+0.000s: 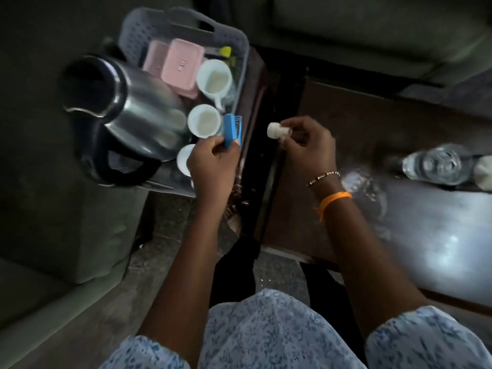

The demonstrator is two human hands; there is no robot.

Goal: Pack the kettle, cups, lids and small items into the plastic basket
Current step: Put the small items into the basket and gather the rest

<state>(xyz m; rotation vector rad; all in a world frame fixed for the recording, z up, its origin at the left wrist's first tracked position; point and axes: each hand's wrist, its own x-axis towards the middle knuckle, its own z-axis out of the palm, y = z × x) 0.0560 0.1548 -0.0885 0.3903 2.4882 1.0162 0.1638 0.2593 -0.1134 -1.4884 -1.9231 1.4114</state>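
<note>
Over basket (241, 53), left grip (213, 163) clasps blue box (231, 130).

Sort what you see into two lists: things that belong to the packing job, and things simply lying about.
Belonging to the job:
- grey basket
- steel kettle
- white cups
- pink lids
- blue item in the left hand
- small white item in the right hand

Lying about:
- clear bottle on the dark table
</note>
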